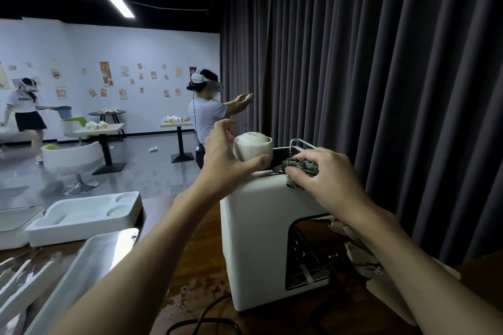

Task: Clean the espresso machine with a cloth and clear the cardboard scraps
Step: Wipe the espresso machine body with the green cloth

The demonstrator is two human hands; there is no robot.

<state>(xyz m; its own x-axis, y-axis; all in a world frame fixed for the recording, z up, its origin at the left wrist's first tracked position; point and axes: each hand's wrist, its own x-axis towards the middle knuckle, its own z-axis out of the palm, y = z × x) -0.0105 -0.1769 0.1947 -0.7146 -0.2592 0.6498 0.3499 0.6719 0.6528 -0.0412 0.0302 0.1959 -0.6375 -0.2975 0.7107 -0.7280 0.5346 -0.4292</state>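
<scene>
Forearms reach up from the lower edge of the frame toward the white espresso machine (258,239), which stands on a dark wooden counter (201,266) at centre. Left hand (226,160), centre frame: thumb curled along the front of a white cup (251,148), with the fingers arched behind it. The cup is tilted and sits at the machine's upper left edge. Right hand (326,174), just right of the cup: fingers are closed round a bunched, patterned cloth (299,168) and press it onto the machine's top. The cloth protrudes from the left of the grip, toward the cup. Cardboard scraps (359,250) lie at lower right, beside the machine and partly under the right forearm. A black cable (206,315) runs along the counter at bottom centre. At lower left are a metal tray (89,266) and a white moulded tray (81,217).
</scene>
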